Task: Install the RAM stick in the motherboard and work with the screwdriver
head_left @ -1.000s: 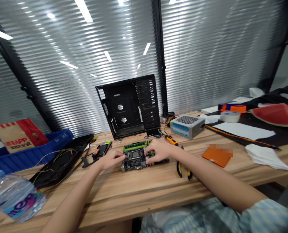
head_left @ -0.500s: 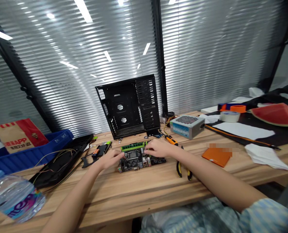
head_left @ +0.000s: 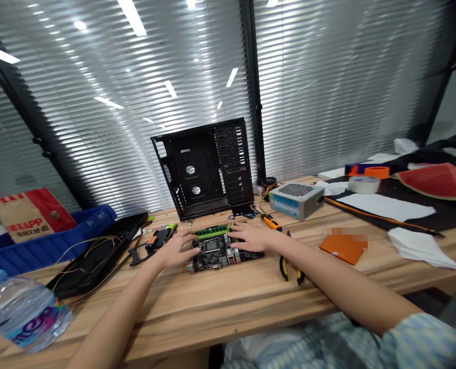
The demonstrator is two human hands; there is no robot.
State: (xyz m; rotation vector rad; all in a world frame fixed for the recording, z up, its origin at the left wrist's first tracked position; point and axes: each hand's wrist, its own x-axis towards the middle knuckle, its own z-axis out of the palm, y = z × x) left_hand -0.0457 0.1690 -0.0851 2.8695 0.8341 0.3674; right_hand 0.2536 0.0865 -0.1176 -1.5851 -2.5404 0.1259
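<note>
Head view: one motherboard [head_left: 208, 261] lies flat on the table [head_left: 197, 307], nearer the person than the upright computer case [head_left: 200, 154], with a hand at either end. Left hand [head_left: 177, 249] is at its left edge, fingers parted, thumb over the near part of that edge. Right hand [head_left: 255, 236] reaches across the right half, fingers spread and slightly bent, near the end of the green memory module [head_left: 217, 229]. Neither hand's fingers are seen pinching anything; whether the tips bear on the board cannot be told. In this inspector's judgement, sound handling means supporting the board evenly by its edges, keeping fingertips off the CPU socket [head_left: 211, 246], and pressing near the module only straight down, without flexing the board. Count as visible: hands, two; motherboard, one; memory module, one; CPU socket, one; computer case, one; power supply unit [head_left: 287, 204], one; orange-handled screwdriver [head_left: 273, 223], one; yellow-and-black pliers [head_left: 284, 268], one pair, partly behind the right forearm; water bottle [head_left: 30, 312], one; blue bin [head_left: 102, 218], one; paper bag [head_left: 30, 215], one; white tape roll [head_left: 364, 185], one. Small parts near the case are too small to count.
</note>
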